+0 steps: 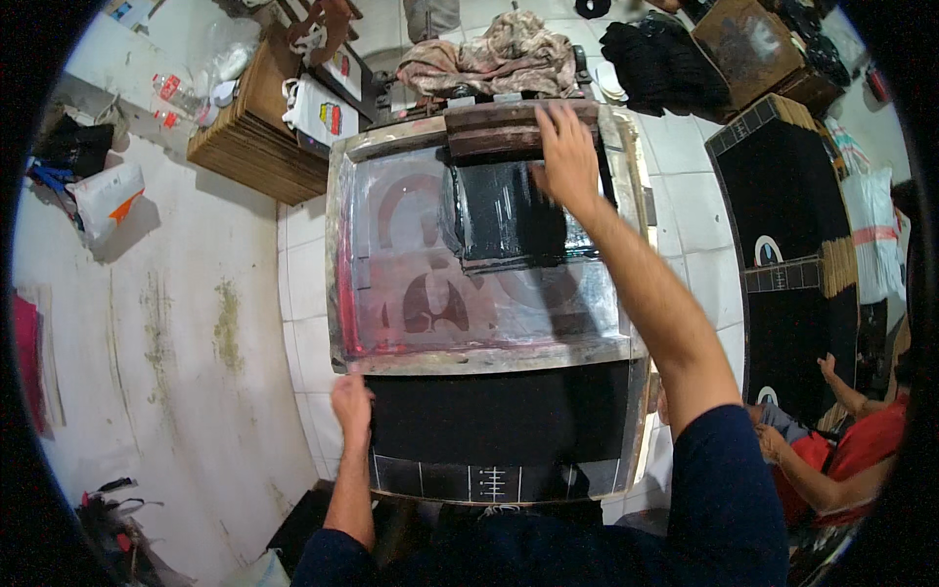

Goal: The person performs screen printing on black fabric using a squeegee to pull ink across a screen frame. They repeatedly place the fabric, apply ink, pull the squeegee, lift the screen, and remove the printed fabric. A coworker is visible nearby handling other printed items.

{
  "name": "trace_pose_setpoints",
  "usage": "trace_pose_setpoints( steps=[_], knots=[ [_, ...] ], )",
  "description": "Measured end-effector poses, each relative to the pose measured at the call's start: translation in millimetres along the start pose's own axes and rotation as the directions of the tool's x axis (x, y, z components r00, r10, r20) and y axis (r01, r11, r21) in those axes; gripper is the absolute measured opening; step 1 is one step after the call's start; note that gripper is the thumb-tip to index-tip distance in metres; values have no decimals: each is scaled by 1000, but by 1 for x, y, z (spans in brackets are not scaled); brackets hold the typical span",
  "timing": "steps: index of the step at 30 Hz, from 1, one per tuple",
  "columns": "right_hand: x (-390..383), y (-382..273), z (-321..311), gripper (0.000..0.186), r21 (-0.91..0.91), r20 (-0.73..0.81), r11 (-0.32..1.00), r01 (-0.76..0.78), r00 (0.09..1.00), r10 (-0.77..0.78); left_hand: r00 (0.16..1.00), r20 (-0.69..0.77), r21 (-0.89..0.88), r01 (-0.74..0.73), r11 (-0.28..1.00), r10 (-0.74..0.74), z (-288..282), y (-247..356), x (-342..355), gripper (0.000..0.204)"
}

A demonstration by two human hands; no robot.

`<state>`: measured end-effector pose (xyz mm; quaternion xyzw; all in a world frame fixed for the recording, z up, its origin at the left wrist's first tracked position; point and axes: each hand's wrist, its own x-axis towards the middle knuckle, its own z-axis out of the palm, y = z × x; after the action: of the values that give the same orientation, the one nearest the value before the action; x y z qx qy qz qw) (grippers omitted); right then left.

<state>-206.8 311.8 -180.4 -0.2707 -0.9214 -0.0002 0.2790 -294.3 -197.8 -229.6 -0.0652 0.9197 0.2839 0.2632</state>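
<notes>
A screen printing frame (pixel 489 358) lies over a black board (pixel 499 411), whose near part shows below it with white lines along the edge. Black ink (pixel 514 210) is spread over the upper right of its translucent mesh. A brown wooden squeegee (pixel 489 132) rests across the far side of the frame. My right hand (pixel 569 161) is over the squeegee's right end, fingers stretched out and slightly blurred, not wrapped round it. My left hand (pixel 352 406) is closed at the frame's near left corner, its fingertips partly blurred against the corner.
A stained cloth (pixel 499 54) lies beyond the frame. Stacked brown boards (pixel 254 117) stand at the far left. On the right are more black printed boards (pixel 782 186) and a person in a red shirt (pixel 851 460). A stained white wall (pixel 186 293) borders the left side.
</notes>
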Motion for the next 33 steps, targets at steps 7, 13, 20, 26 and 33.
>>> trace_pose_setpoints(
  steps=[7, 13, 20, 26, 33],
  knots=[
    [76, 25, 32, 64, -61, 527, 994, 90, 849, -44, 834, -513, -168, -331, 928, 205, 56, -20, 16, 58],
    [61, 22, 15, 42, -32, 230, 993, 110, 968, -100, 815, -557, -163, -294, 942, 158, 64, -20, 15, 54],
    [52, 23, 42, 25, -91, 258, 990, 105, 963, -78, 802, -568, -155, -327, 932, 187, 61, -12, 9, 54],
    [-38, -15, -16, 35, -112, 349, 990, 90, 936, -45, 803, -556, -162, -355, 920, 212, 59, -9, 5, 54],
    [-5, 0, -16, 29, 24, 468, 999, 27, 883, -35, 787, -578, -135, -354, 926, 217, 62, -11, 7, 55]
  ],
)
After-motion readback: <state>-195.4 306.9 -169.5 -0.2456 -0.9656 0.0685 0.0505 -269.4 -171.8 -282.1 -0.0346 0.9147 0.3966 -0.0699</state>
